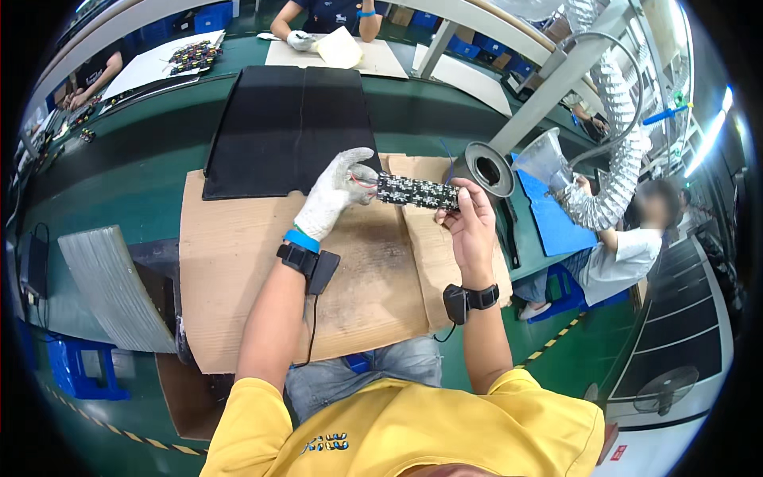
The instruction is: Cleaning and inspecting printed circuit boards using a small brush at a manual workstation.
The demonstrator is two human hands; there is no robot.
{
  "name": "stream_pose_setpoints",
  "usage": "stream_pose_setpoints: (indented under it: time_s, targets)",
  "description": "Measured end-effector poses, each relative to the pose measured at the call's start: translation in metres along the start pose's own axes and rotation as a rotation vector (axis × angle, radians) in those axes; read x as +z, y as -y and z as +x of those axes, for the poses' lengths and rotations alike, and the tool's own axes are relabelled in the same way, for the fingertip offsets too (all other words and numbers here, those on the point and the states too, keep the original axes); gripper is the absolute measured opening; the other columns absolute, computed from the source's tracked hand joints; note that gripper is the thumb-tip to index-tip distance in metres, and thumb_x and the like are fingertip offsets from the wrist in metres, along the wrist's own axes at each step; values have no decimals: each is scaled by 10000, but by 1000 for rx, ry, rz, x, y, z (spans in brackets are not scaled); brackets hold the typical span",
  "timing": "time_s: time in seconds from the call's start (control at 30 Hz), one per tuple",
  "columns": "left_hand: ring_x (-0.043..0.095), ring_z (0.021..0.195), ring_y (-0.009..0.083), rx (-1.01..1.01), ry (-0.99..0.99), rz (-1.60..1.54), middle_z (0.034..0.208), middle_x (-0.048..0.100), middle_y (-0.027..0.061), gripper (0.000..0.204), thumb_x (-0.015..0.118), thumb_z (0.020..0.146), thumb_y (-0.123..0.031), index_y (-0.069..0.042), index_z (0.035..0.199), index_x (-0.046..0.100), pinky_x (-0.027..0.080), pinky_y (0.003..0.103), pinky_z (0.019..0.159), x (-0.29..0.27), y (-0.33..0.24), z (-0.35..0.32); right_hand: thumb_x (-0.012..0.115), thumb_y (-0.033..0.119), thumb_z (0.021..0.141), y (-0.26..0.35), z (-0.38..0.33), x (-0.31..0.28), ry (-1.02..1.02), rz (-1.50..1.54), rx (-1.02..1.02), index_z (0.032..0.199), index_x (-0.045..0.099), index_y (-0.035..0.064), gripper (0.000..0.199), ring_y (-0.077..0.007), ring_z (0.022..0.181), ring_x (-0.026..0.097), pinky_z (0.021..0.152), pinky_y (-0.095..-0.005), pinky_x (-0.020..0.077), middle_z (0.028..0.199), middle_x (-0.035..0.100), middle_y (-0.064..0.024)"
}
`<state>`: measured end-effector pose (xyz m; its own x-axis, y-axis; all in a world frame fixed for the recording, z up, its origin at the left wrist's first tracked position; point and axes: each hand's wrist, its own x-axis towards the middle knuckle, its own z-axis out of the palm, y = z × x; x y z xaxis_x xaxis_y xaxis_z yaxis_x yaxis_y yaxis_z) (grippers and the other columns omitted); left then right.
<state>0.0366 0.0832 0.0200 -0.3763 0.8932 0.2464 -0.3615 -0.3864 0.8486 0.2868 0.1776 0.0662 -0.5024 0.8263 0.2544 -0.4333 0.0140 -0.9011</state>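
The left hand (338,191), in a white knit glove, and the bare right hand (469,226) together hold a long dark circuit strip (417,191) up over the middle of the desk (135,179), level and crosswise to the person. The gloved fingers are closed round the strip's left end, where thin red and pale wires (364,181) show against the palm; the right hand pinches the other end between thumb and fingertips, with the remaining fingers loosely curled. Below them a worn sheet of brown cardboard (238,262) covers the green desk, and a black mat (290,127) lies just beyond it. A grey fume-extraction funnel (489,167) on a ribbed silver hose (628,135) opens just to the right of the strip. By the look of it the strip is being held for inspection or for dressing the wires at its left end, lifted clear of the cardboard and not resting on it. A next move would call for a steady grip from the right hand while the gloved fingers work the wires, taking care not to flex the thin board or tug the leads. Across the desk another person's gloved hands (302,40) handle a pale sheet (340,48)
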Motion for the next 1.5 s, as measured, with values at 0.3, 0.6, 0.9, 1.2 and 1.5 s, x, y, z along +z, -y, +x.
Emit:
stream_pose_setpoints:
  time_s: [0.3,0.6,0.9,1.2,1.5]
  targets:
    - [683,1094,204,-80,11,324,1211,697,104,510,761,882,-59,-54,1376,635,581,353,930,19,-53,-32,525,185,1140,-14,-45,-16,-97,5,51,1358,589,-1,293,-149,851,672,751,-309,577,1090,696,-83]
    - [717,1071,276,104,-26,1083,1163,725,143,570,820,778,-64,-13,1328,677,570,342,953,52,-29,-145,552,180,1123,-27,-68,-23,45,-163,197,1480,524,-16,408,-197,904,708,776,-317,587,1221,685,-118]
    - [719,989,297,15,-131,1142,1172,715,163,502,813,766,-63,-12,1256,718,579,359,856,49,-30,-159,703,82,982,-21,-74,-107,-59,-1740,-591,1325,649,-31,366,-360,925,724,815,-418,589,1225,700,-208]
    - [694,1076,330,24,-151,1096,1210,692,186,573,807,774,-86,-21,1328,675,569,395,915,47,-26,-171,688,60,982,38,-74,-92,-401,-1057,40,1199,722,-12,231,-355,961,684,807,-439,539,1085,702,-214]
    - [666,1135,382,86,-130,1112,1225,679,197,516,778,816,-104,-18,1312,663,541,434,989,43,-27,-179,663,28,926,65,31,-113,-211,-1519,-556,1077,761,-26,188,-407,868,690,816,-470,558,884,714,-211]
